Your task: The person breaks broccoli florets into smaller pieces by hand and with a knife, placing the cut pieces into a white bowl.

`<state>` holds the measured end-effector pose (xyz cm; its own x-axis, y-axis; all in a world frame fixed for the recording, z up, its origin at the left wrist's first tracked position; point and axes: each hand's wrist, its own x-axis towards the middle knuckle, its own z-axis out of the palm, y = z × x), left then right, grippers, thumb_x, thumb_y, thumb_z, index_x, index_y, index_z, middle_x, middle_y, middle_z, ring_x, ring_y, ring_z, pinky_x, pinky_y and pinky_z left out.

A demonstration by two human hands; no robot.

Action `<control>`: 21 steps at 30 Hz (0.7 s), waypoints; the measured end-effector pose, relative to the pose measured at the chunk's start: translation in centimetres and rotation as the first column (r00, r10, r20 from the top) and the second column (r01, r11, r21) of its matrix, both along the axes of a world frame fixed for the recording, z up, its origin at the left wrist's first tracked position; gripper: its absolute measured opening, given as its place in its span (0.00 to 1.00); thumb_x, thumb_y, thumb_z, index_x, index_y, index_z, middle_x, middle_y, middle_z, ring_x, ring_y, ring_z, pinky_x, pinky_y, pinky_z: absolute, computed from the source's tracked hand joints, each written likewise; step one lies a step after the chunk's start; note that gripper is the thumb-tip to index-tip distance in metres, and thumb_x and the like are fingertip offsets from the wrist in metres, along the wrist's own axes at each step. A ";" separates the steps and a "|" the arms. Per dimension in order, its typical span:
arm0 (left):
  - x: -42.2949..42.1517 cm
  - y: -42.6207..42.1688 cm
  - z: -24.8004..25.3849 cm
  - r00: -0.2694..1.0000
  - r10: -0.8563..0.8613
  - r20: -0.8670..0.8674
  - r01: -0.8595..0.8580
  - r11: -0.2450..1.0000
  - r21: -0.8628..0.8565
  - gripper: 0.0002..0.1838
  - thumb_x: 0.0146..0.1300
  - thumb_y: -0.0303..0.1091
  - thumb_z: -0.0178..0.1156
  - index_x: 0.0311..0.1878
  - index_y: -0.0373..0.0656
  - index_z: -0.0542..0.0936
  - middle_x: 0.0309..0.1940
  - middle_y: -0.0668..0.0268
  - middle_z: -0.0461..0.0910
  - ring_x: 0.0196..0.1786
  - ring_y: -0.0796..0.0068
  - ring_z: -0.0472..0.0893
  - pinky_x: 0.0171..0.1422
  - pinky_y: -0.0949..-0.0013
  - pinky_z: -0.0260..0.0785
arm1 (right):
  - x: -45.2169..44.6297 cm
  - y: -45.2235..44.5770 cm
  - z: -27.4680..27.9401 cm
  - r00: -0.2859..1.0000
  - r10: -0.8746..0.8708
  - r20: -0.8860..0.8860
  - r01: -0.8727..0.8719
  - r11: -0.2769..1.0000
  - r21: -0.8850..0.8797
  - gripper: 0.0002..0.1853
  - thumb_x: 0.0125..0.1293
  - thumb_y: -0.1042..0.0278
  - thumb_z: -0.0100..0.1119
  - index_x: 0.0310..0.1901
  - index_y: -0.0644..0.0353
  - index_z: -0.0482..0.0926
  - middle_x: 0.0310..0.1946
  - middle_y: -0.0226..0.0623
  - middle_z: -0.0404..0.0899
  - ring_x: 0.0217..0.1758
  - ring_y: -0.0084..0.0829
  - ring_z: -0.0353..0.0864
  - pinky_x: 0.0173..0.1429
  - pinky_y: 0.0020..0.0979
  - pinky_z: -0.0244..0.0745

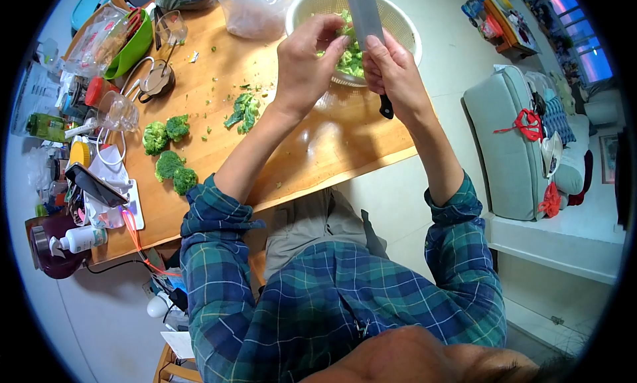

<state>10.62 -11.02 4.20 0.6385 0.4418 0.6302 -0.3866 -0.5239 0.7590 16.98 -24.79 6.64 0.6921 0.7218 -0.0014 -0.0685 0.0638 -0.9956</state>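
Observation:
My right hand [397, 70] is closed round the black handle of a kitchen knife [365, 12], its broad blade pointing away from me. Beside the blade, my left hand [306, 63] has its fingers bent into a pinch; green shows at the fingertips, but I cannot make out what they hold. Both hands are over the near side of a cream colander [413, 34]. Cut broccoli pieces [350, 63] lie inside it, partly hidden by the hands and blade. To the left, broccoli florets [170, 164] and broccoli leaves [244, 112] rest on the wooden table [219, 84].
A clear plastic bag [251, 11] stands left of the colander. Farther left are a green bowl [131, 46], a brown lidded cup [157, 81], a phone [96, 184] and a white pump bottle [81, 239]. The table's front edge runs under my forearms. A pale sofa [507, 144] is at right.

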 end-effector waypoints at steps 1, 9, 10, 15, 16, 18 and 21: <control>0.0 0.1 -0.2 1.000 0.000 -0.001 0.000 1.000 -0.001 0.07 0.58 0.23 0.62 0.41 0.35 0.79 0.35 0.65 0.82 0.38 0.79 0.82 0.45 0.76 0.77 | 0.0 0.1 -0.2 0.999 -0.020 0.030 0.019 1.000 0.012 0.10 0.73 0.58 0.46 0.45 0.54 0.69 0.21 0.18 0.62 0.20 0.10 0.58 0.21 0.15 0.54; 0.3 0.3 -0.8 1.000 -0.011 0.013 0.011 0.999 0.036 0.07 0.59 0.22 0.61 0.41 0.34 0.79 0.36 0.64 0.82 0.39 0.79 0.83 0.45 0.76 0.77 | 0.1 1.6 -1.5 0.915 -0.150 0.375 0.170 0.985 -0.021 0.12 0.73 0.62 0.45 0.48 0.62 0.69 0.22 0.24 0.69 0.22 0.16 0.67 0.26 0.23 0.63; 0.3 0.1 -0.8 1.000 -0.012 0.012 0.012 0.999 0.036 0.07 0.59 0.22 0.61 0.41 0.34 0.79 0.36 0.64 0.82 0.39 0.79 0.83 0.45 0.76 0.77 | 0.1 1.8 -1.7 0.886 -0.163 0.435 0.205 0.978 -0.050 0.12 0.73 0.62 0.45 0.47 0.63 0.69 0.23 0.25 0.71 0.23 0.17 0.68 0.28 0.25 0.65; 0.3 -0.2 -0.8 0.997 -0.064 0.044 0.065 0.998 -0.020 0.07 0.60 0.21 0.60 0.42 0.35 0.79 0.36 0.65 0.81 0.38 0.80 0.82 0.44 0.77 0.76 | 0.5 2.2 -1.7 0.834 -0.204 0.513 0.262 0.964 -0.043 0.13 0.73 0.60 0.46 0.45 0.63 0.69 0.24 0.30 0.75 0.25 0.22 0.72 0.30 0.28 0.67; 0.2 -0.2 -0.8 0.997 -0.060 0.046 0.061 0.998 -0.022 0.07 0.60 0.21 0.60 0.42 0.35 0.79 0.36 0.65 0.81 0.38 0.80 0.82 0.44 0.77 0.76 | 0.8 2.0 -1.4 0.861 -0.214 0.462 0.264 0.963 -0.046 0.13 0.73 0.60 0.46 0.45 0.63 0.69 0.24 0.29 0.74 0.24 0.21 0.72 0.29 0.27 0.66; 0.3 -0.1 -0.8 0.985 -0.135 0.106 0.146 0.984 -0.102 0.07 0.61 0.22 0.60 0.42 0.35 0.79 0.36 0.66 0.81 0.39 0.80 0.82 0.44 0.78 0.76 | 1.5 1.7 -1.0 0.945 -0.219 0.244 0.230 0.973 -0.015 0.13 0.73 0.59 0.46 0.46 0.61 0.68 0.22 0.26 0.71 0.19 0.17 0.68 0.22 0.22 0.63; 0.5 0.7 -0.6 0.978 -0.206 0.031 0.208 0.955 -0.209 0.08 0.62 0.23 0.59 0.45 0.35 0.79 0.38 0.64 0.81 0.41 0.80 0.81 0.46 0.77 0.76 | 2.5 0.4 -0.5 0.989 -0.144 0.021 0.143 0.990 0.017 0.13 0.73 0.59 0.46 0.49 0.60 0.66 0.21 0.23 0.67 0.17 0.13 0.61 0.19 0.18 0.57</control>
